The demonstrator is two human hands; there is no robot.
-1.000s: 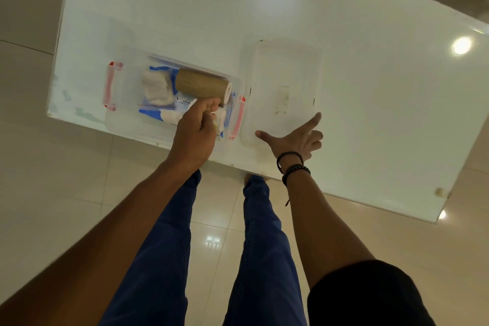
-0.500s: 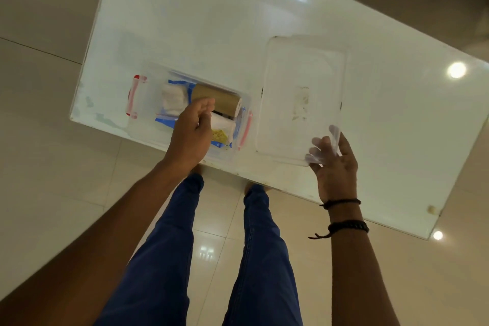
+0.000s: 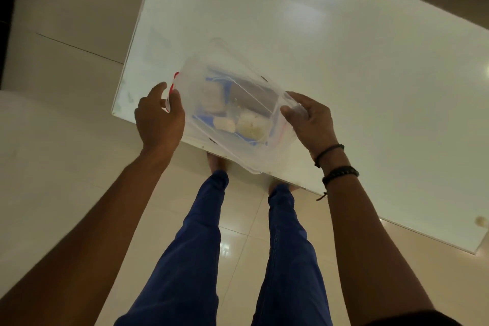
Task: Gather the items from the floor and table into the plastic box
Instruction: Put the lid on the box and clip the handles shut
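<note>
A clear plastic box with red latches (image 3: 175, 81) stands at the near left edge of the white table (image 3: 344, 74). Through its clear lid (image 3: 238, 145), which lies tilted over the box, I see white rolls (image 3: 248, 124), a brown roll (image 3: 248, 95) and blue packaging. My right hand (image 3: 311, 120) grips the lid's right edge. My left hand (image 3: 158, 119) holds the lid's left end by the red latch. The lid's near corner overhangs the table edge.
The table top around the box is bare and shiny, with light reflections. Pale tiled floor (image 3: 66, 140) lies left and below. My legs in blue trousers (image 3: 201, 259) stand against the table's near edge. A small round bumper (image 3: 480, 220) sits at the near right corner.
My right hand lifted the lid from the table and carried it left over the box. My left hand left the items inside and took the lid's left end.
</note>
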